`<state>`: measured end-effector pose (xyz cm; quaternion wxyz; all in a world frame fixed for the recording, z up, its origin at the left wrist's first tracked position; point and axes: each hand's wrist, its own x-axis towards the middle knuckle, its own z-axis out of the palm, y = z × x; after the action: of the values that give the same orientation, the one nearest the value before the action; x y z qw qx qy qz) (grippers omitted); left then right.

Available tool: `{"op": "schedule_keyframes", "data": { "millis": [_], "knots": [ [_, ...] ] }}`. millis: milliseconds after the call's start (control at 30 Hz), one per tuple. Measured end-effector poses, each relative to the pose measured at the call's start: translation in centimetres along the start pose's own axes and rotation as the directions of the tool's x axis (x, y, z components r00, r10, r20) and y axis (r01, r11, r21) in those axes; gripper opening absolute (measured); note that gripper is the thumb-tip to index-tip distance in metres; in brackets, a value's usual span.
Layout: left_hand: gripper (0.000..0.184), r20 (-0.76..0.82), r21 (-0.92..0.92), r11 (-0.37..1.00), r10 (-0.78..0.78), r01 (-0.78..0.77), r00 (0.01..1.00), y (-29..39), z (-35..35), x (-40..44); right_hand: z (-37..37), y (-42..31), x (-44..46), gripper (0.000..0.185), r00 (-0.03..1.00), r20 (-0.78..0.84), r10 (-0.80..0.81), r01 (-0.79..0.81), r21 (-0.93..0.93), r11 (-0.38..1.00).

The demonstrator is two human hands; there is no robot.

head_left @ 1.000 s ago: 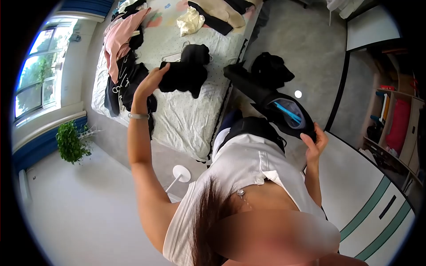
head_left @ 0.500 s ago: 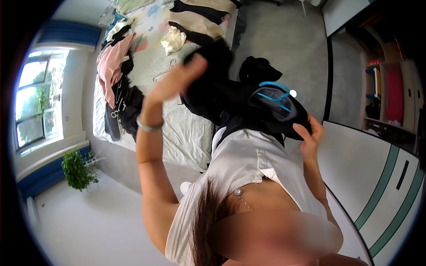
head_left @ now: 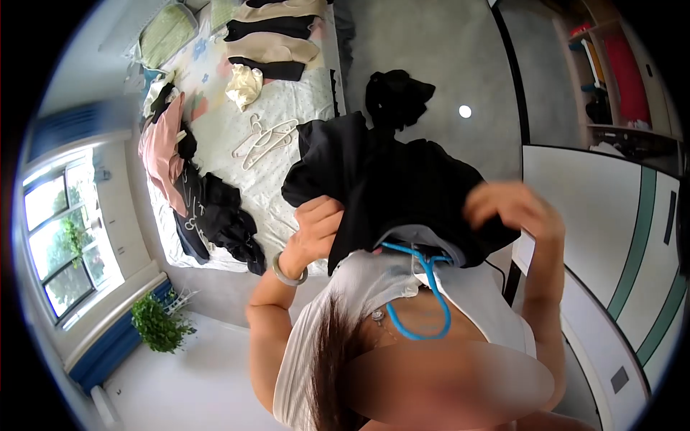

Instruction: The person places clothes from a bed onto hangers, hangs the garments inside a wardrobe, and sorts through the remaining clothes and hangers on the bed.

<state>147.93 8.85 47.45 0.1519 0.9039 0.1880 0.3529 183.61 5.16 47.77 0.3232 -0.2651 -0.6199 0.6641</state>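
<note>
A black garment [head_left: 402, 179] with a grey lining hangs in front of my chest. Blue drawstring cord [head_left: 431, 294] dangles from its opening over my white top. My left hand [head_left: 316, 226], with a bracelet at the wrist, is closed on the garment's left edge. Over the right part of the cloth, my right hand [head_left: 514, 208] is blurred, and its fingertips cannot be made out clearly. White hangers [head_left: 267, 142] lie on the bed just beyond the garment.
The bed [head_left: 215, 136] holds a cream cloth [head_left: 244, 86], beige and black clothes [head_left: 273, 47], a pink garment [head_left: 164, 147] and a dark pile [head_left: 226, 215]. Another black item [head_left: 397, 98] is beyond the garment. A white cabinet [head_left: 582, 215] stands right; a plant [head_left: 159, 323] is left.
My left hand has come in from over the bed to the garment's edge. The garment has spread out and moved nearer my chest, with the blue cord now hanging out. My right hand has shifted.
</note>
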Motion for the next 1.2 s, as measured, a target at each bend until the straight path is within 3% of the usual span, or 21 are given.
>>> {"op": "schedule_keyframes", "data": {
  "millis": [67,133,300,367,467,533,600,667,700,733,767,800,867,900,933,967,1000,1033,1067,1133,1200],
  "knots": [
    [0.032,-0.035,-0.009,0.999,0.034,-0.034,0.999,0.1,-0.2,-0.3,-1.4,1.7,4.2,0.027,0.977,-0.101,0.187,-0.207,-0.241,0.948],
    [0.032,-0.077,-0.022,0.998,0.061,-0.063,0.995,0.7,-0.4,0.9,-1.4,4.9,8.9,0.023,0.967,-0.015,0.254,-0.225,-0.517,0.826],
    [0.037,-0.085,-0.058,0.996,0.056,-0.061,0.995,1.8,-1.9,-0.6,3.9,18.9,15.5,0.026,0.997,0.064,-0.036,0.071,-0.706,0.705],
    [0.037,-0.100,0.007,1.000,-0.006,0.006,0.995,2.8,-2.5,-1.1,3.7,21.2,17.2,0.027,0.998,0.000,-0.058,0.048,-0.568,0.822],
    [0.041,-0.106,0.063,0.994,-0.087,0.094,0.991,3.5,-3.6,-2.5,0.1,22.1,18.5,0.032,0.990,-0.039,-0.132,0.105,-0.406,0.908],
    [0.056,-0.138,0.088,0.934,-0.334,0.347,0.933,4.4,-4.6,-2.3,-4.1,18.4,19.1,0.033,0.954,-0.186,-0.237,0.118,-0.493,0.862],
    [0.063,-0.202,0.179,0.898,-0.367,0.403,0.908,4.2,-4.8,-3.6,-6.7,13.0,18.9,0.033,0.864,-0.449,-0.229,-0.170,-0.688,0.706],
    [0.065,-0.293,0.179,0.865,-0.407,0.468,0.865,4.1,-4.7,-4.6,-8.6,8.8,19.5,0.026,0.681,-0.348,-0.645,-0.026,-0.891,0.454],
    [0.064,-0.324,0.205,0.871,-0.370,0.446,0.871,3.8,-4.9,-4.9,-9.7,7.4,19.6,0.026,0.676,-0.347,-0.650,-0.031,-0.895,0.446],
    [0.063,-0.355,0.232,0.874,-0.332,0.426,0.874,3.5,-5.1,-5.1,-10.9,6.1,19.5,0.024,0.645,-0.569,-0.510,0.007,-0.664,0.748],
    [0.062,-0.384,0.260,0.876,-0.293,0.407,0.875,3.1,-5.2,-5.3,-11.6,5.4,19.2,0.024,0.624,-0.722,-0.299,0.060,-0.337,0.940],
    [0.061,-0.496,0.216,0.879,-0.276,0.425,0.823,2.7,-4.5,-6.1,-11.8,5.0,18.8,0.024,0.618,-0.724,-0.308,0.059,-0.347,0.936],
    [0.065,-0.459,0.220,0.864,-0.318,0.453,0.830,2.7,-4.9,-7.7,-11.8,4.3,18.1,0.027,0.891,-0.428,-0.148,-0.025,-0.373,0.927],
    [0.067,-0.440,0.224,0.856,-0.339,0.467,0.832,2.8,-5.3,-7.6,-10.0,4.6,18.3,0.029,0.937,-0.342,-0.066,-0.086,-0.410,0.908],
    [0.073,-0.326,0.349,0.828,-0.332,0.439,0.885,3.8,-6.3,-7.3,-7.7,4.8,17.8,0.051,0.975,-0.133,-0.180,0.061,-0.616,0.786],
    [0.074,-0.373,0.327,0.837,-0.312,0.439,0.874,4.1,-6.1,-6.8,-6.2,7.6,17.8,0.073,0.978,0.008,-0.207,0.165,-0.636,0.754],
    [0.076,-0.420,0.305,0.845,-0.294,0.439,0.858,4.5,-5.8,-6.1,-5.0,11.2,18.1,0.078,0.971,0.156,-0.184,0.240,-0.582,0.777],
    [0.074,-0.346,0.320,0.853,-0.300,0.412,0.889,4.8,-6.5,-4.6,-3.2,12.9,18.1,0.077,0.956,0.283,-0.081,0.244,-0.607,0.756],
    [0.075,-0.322,0.303,0.875,-0.279,0.377,0.905,5.0,-6.6,-4.1,-2.0,16.3,18.1,0.074,0.926,0.359,0.115,0.107,-0.544,0.832],
    [0.075,-0.311,0.323,0.889,-0.223,0.323,0.924,5.3,-7.1,-3.8,1.0,19.8,16.5,0.043,0.912,0.402,0.085,0.135,-0.489,0.862],
    [0.075,-0.307,0.319,0.882,-0.250,0.347,0.918,5.6,-7.4,-4.2,2.0,19.9,16.0,0.032,0.915,0.319,0.246,0.011,-0.631,0.776]
  ]
}}
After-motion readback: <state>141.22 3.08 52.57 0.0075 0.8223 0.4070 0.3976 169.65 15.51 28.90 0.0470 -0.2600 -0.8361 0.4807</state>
